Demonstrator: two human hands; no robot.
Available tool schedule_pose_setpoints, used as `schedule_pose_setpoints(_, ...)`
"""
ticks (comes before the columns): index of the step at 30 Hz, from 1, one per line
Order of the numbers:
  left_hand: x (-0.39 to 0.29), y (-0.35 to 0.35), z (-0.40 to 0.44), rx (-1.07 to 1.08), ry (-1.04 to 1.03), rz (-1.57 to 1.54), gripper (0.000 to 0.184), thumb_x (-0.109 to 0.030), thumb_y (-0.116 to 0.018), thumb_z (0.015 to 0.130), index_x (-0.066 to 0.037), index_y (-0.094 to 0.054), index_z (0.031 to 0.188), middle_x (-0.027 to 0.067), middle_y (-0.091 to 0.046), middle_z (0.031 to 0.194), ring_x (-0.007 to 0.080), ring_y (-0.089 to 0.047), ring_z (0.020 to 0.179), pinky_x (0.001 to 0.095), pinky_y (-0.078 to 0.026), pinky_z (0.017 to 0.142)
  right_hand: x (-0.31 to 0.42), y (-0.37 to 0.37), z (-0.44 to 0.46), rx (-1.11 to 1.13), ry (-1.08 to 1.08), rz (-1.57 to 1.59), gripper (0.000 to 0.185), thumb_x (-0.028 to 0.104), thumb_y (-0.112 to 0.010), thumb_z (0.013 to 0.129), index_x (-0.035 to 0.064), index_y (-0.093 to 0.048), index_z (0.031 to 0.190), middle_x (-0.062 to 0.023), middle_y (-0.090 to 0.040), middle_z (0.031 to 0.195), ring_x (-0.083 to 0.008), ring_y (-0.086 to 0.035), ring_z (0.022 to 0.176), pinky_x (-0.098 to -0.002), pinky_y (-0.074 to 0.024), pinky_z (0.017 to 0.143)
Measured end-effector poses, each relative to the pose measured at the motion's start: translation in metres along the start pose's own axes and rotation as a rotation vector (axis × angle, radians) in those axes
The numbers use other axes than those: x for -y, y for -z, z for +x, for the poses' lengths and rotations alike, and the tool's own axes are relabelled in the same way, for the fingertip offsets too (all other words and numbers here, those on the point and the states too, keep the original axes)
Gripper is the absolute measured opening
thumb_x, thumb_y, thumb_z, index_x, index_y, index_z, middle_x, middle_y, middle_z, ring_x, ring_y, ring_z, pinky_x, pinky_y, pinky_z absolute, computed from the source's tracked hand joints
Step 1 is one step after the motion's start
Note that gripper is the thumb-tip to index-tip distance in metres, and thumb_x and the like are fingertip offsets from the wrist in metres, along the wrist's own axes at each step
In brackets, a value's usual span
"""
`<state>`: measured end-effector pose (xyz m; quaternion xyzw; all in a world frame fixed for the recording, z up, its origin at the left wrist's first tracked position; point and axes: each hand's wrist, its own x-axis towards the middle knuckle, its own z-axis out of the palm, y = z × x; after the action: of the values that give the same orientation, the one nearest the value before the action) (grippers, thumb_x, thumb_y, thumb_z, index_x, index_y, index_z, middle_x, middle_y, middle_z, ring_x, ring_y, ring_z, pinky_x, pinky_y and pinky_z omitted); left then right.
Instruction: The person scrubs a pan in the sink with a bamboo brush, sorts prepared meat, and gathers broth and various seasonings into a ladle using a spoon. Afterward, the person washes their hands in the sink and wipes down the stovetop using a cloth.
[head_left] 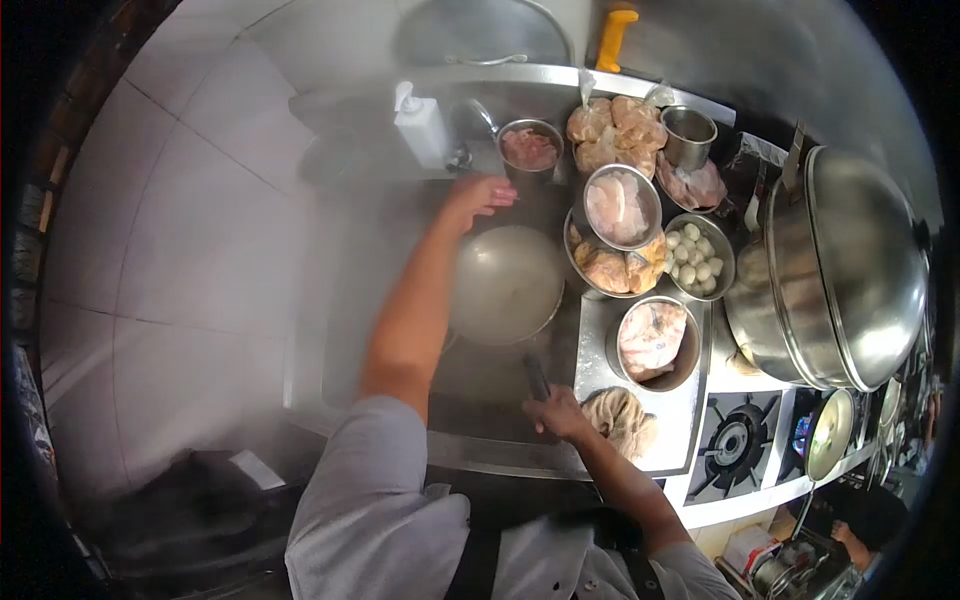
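Observation:
My left hand (pixel 480 200) is over the far side of a steaming wok (pixel 508 270), fingers drawn together on a small pink piece (pixel 505 194) that looks like raw meat. Close beyond it stands a small metal pot (pixel 530 174) of pink sliced raw meat. Nearer my body, my right hand (pixel 556 412) is wrapped round a dark handle (pixel 537 377) at the near side of the wok. Steam blurs the wok's inside, so its contents are unclear. A crumpled brown cloth (pixel 619 420) lies just right of my right hand.
Bowls of raw meat (pixel 620 207), white balls (pixel 695 258) and a pot of bagged meat (pixel 655 345) crowd the right side. A large domed steamer (pixel 840 270) stands beyond them, near a gas burner (pixel 738 440). A white pump bottle (pixel 423 128) stands at the back.

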<state>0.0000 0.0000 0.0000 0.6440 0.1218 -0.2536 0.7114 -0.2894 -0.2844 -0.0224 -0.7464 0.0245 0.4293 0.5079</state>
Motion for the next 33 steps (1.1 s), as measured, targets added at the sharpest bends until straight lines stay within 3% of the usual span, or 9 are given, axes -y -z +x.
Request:
schedule_pose_setpoints(4, -0.085, -0.044, -0.056, -1.148, -1.147, 0.491, 0.031, -0.015, -0.054, 0.086, 0.000, -0.058, 0.113, 0.0165, -0.064, 0.105, 0.0261, -0.057, 0.107, 0.0375, -0.041, 0.092, 0.004, -0.009, 0.030, -0.026, 0.184, -0.052, 0.025, 0.023, -0.063, 0.077, 0.0016, -0.057, 0.065, -0.0055, -0.056, 0.052, -0.0130, -0.056, 0.047, -0.0308, -0.0433, 0.049)
schedule_pose_setpoints(6, -0.119, -0.056, -0.071, -0.899, -1.252, 0.926, 0.029, -0.014, -0.053, 0.085, -0.002, -0.061, 0.110, 0.0162, -0.064, 0.105, 0.0303, -0.056, 0.108, 0.0390, -0.041, 0.092, -0.018, -0.011, 0.027, -0.012, 0.190, -0.034, 0.025, 0.021, -0.063, 0.077, 0.0009, -0.056, 0.064, -0.0055, -0.055, 0.051, -0.0130, -0.056, 0.047, -0.0306, -0.0431, 0.048)
schedule_pose_setpoints(10, -0.127, -0.033, -0.079, -0.763, -0.893, 1.410, 0.025, -0.017, -0.053, 0.086, -0.005, -0.065, 0.105, 0.0152, -0.062, 0.109, 0.0324, -0.055, 0.109, 0.0411, -0.040, 0.095, -0.024, -0.017, 0.032, -0.043, 0.207, -0.020, 0.023, 0.021, -0.065, 0.078, -0.0001, -0.058, 0.072, -0.0054, -0.056, 0.054, -0.0130, -0.057, 0.048, -0.0303, -0.0436, 0.048)
schedule_pose_setpoints(14, -0.086, -0.011, -0.122, -0.939, -1.017, 0.806, 0.029, -0.021, -0.049, 0.090, -0.003, -0.064, 0.107, 0.0145, -0.063, 0.105, 0.0316, -0.058, 0.100, 0.0416, -0.043, 0.090, -0.011, -0.014, 0.023, -0.029, 0.214, 0.010, 0.025, 0.023, -0.066, 0.078, -0.0007, -0.059, 0.080, -0.0059, -0.058, 0.058, -0.0133, -0.057, 0.048, -0.0300, -0.0448, 0.048)
schedule_pose_setpoints(15, -0.067, -0.023, -0.152, -0.807, -0.619, 0.089, 0.031, -0.020, -0.045, 0.093, -0.001, -0.059, 0.115, 0.0159, -0.063, 0.103, 0.0309, -0.059, 0.095, 0.0423, -0.044, 0.086, -0.010, -0.015, 0.023, -0.025, 0.231, 0.005, 0.025, 0.023, -0.066, 0.078, -0.0007, -0.059, 0.080, -0.0059, -0.058, 0.058, -0.0133, -0.057, 0.048, -0.0300, -0.0448, 0.048)
schedule_pose_setpoints(18, 0.080, -0.041, -0.192, -0.885, -0.081, 0.769, 0.040, -0.025, -0.043, 0.096, -0.001, -0.049, 0.128, 0.0198, -0.054, 0.122, 0.0301, -0.053, 0.107, 0.0433, -0.040, 0.095, 0.002, -0.016, 0.020, 0.006, 0.268, 0.053, 0.026, 0.024, -0.065, 0.079, -0.0015, -0.060, 0.082, -0.0063, -0.059, 0.058, -0.0137, -0.058, 0.049, -0.0306, -0.0457, 0.049)
schedule_pose_setpoints(20, 0.124, -0.117, -0.239, -0.523, 0.334, -0.046, 0.055, -0.045, -0.049, 0.092, -0.003, -0.049, 0.128, 0.0145, -0.050, 0.127, 0.0279, -0.049, 0.111, 0.0429, -0.041, 0.092, 0.013, -0.023, 0.009, 0.004, 0.207, 0.145, 0.026, 0.023, -0.065, 0.081, -0.0028, -0.061, 0.085, -0.0066, -0.060, 0.061, -0.0160, -0.060, 0.053, -0.0326, -0.0473, 0.052)
schedule_pose_setpoints(24, 0.228, -0.157, -0.222, 0.009, 0.266, -0.726, 0.044, -0.044, -0.056, 0.089, -0.006, -0.060, 0.112, 0.0087, -0.062, 0.107, 0.0216, -0.059, 0.096, 0.0393, -0.045, 0.085, -0.001, -0.038, 0.028, -0.024, 0.398, -0.158, 0.037, 0.035, -0.063, 0.078, -0.0024, -0.066, 0.077, -0.0133, -0.065, 0.067, -0.0206, -0.063, 0.063, -0.0383, -0.0500, 0.060)
schedule_pose_setpoints(33, 0.226, -0.111, -0.185, -0.146, 0.115, -0.539, 0.015, -0.021, -0.058, 0.088, -0.007, -0.062, 0.085, 0.0048, -0.061, 0.075, 0.0200, -0.059, 0.071, 0.0372, -0.049, 0.064, 0.163, 0.009, -0.103, 0.317, 0.500, -0.980, 0.046, 0.046, -0.059, 0.083, 0.0043, -0.065, 0.101, -0.0088, -0.068, 0.092, -0.0235, -0.065, 0.081, -0.0369, -0.0514, 0.067)
